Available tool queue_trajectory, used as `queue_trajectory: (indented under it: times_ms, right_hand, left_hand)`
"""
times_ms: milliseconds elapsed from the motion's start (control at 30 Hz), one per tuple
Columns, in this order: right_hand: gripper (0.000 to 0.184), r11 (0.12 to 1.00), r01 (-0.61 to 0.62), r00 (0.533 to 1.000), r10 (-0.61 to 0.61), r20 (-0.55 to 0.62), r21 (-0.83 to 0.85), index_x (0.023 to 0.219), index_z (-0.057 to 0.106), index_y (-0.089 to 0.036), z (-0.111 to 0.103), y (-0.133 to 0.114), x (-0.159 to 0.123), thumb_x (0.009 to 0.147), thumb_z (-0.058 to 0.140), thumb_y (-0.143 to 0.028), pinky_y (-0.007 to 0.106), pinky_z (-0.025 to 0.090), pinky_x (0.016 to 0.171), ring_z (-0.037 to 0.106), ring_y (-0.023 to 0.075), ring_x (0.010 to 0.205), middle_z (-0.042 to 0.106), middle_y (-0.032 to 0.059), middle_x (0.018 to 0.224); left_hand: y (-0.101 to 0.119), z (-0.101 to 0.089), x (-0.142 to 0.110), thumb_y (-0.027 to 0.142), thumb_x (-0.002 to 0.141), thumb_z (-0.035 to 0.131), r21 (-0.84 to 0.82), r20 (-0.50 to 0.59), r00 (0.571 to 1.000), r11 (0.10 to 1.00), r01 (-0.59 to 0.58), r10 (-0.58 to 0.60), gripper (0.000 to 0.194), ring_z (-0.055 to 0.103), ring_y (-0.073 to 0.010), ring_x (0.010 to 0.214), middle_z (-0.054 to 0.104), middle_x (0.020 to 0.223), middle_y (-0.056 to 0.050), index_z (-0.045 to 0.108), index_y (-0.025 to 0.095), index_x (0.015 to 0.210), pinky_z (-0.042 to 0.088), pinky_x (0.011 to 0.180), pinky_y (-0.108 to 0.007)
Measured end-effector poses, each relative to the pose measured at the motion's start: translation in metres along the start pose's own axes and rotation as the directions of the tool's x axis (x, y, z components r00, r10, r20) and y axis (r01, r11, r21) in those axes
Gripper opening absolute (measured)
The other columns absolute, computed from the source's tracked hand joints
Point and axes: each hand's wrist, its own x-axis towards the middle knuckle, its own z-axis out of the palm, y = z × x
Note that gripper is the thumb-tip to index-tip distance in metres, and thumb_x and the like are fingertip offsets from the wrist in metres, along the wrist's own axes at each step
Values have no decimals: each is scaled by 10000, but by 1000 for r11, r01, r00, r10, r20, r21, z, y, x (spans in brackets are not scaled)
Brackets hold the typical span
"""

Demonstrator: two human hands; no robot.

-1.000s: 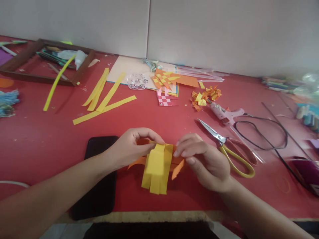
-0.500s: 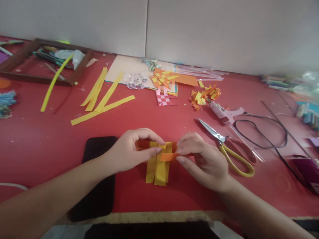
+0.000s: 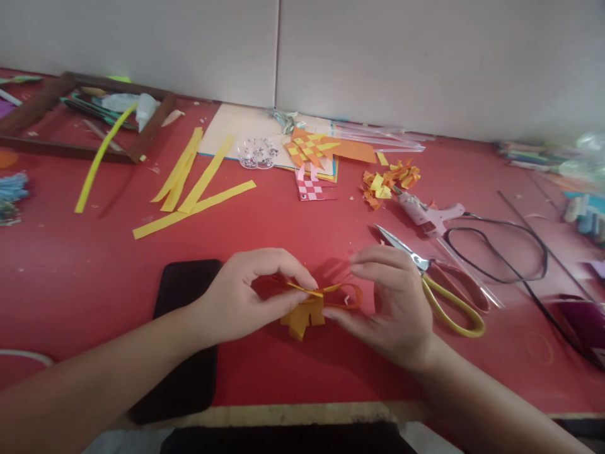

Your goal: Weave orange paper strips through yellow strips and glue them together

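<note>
My left hand (image 3: pixel 236 293) pinches the top edge of a small piece of interlaced yellow paper strips (image 3: pixel 301 320) between thumb and fingertips. The yellow ends hang down below the pinch. An orange paper strip (image 3: pixel 358 296) curls out from the piece's right side in a loop. Around that loop my right hand (image 3: pixel 397 302) is spread, with thumb and fingers apart; its thumb tip is by the yellow strips, and I cannot tell whether it touches them. Part of the piece is hidden behind my left fingers.
A black phone (image 3: pixel 184 372) lies under my left forearm. Scissors (image 3: pixel 437 284) and a pink glue gun (image 3: pixel 432 217) with its cord are to the right. Loose yellow strips (image 3: pixel 193 211), paper scraps (image 3: pixel 390 181), woven paper fish (image 3: pixel 309 186) and a wooden frame (image 3: pixel 154 126) lie farther back.
The woven piece has tilted so its top edge shows and the yellow strips look shorter. My right fingers have let go of the orange strip and spread apart; it now forms a loop.
</note>
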Motion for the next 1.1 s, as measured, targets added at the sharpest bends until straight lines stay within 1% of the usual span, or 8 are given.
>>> queue_trajectory:
  times_ms: [100,167,233,367,467,533,667,1100]
  right_hand:
    - [451,997,73,997,-73,13,4,1101,565,-226,-2,-1,2,744,816,-341,401,547,775,614,218,877,631,62,960]
    - [307,993,114,992,-114,54,14,1018,591,-204,-5,-2,4,789,777,-288,392,541,783,613,205,864,633,63,940]
    - [169,992,123,988,-126,85,31,943,609,-193,-8,-2,4,822,726,-199,383,531,802,610,196,870,630,60,932]
    - [122,987,-86,993,75,87,133,904,603,-200,-10,-4,1,831,662,-122,365,532,801,610,191,906,621,58,967]
    - [124,904,-300,954,294,66,305,905,582,-210,-7,-5,0,868,600,-93,321,546,750,635,167,879,646,46,941]
    - [166,847,-348,930,364,39,401,914,574,-220,-4,-5,-1,870,595,-61,303,550,745,649,151,842,664,20,862]
    - [243,836,-343,925,379,1,428,950,606,-218,-1,-4,-1,820,649,-18,335,542,811,639,164,880,676,20,835]
    - [207,828,-444,896,413,162,343,988,616,-235,-4,-2,-7,854,608,-77,356,516,781,611,170,857,624,27,902]
  left_hand:
    - [1,0,-3,36,821,650,17,4,992,991,-129,129,218,692,-159,842,736,885,-21,688,231,913,570,785,-297]
    - [0,1,-4,51,830,638,27,-33,994,995,-99,100,209,697,-166,843,731,888,-26,682,234,919,575,776,-301]
    - [0,2,-3,96,839,651,2,-89,996,1000,8,-8,162,701,-159,831,727,909,-26,668,227,933,581,742,-271]
    - [-3,0,2,210,820,722,-120,-96,967,967,226,-237,120,700,-137,765,730,923,-18,658,207,922,574,652,-211]
    - [-4,-3,6,237,807,751,-235,-31,939,916,326,-342,144,703,-134,826,742,936,-12,687,211,933,572,702,-195]
    - [-4,-3,7,258,804,768,-312,27,907,859,407,-420,194,702,-131,898,749,968,-5,707,231,986,565,761,-184]
    - [-4,-3,4,284,800,784,-393,74,875,793,466,-478,226,691,-101,900,750,980,22,733,276,1021,543,755,-140]
    - [-6,-3,6,339,795,785,-341,140,852,783,520,-504,123,642,-67,784,728,875,48,750,251,874,505,688,-126]
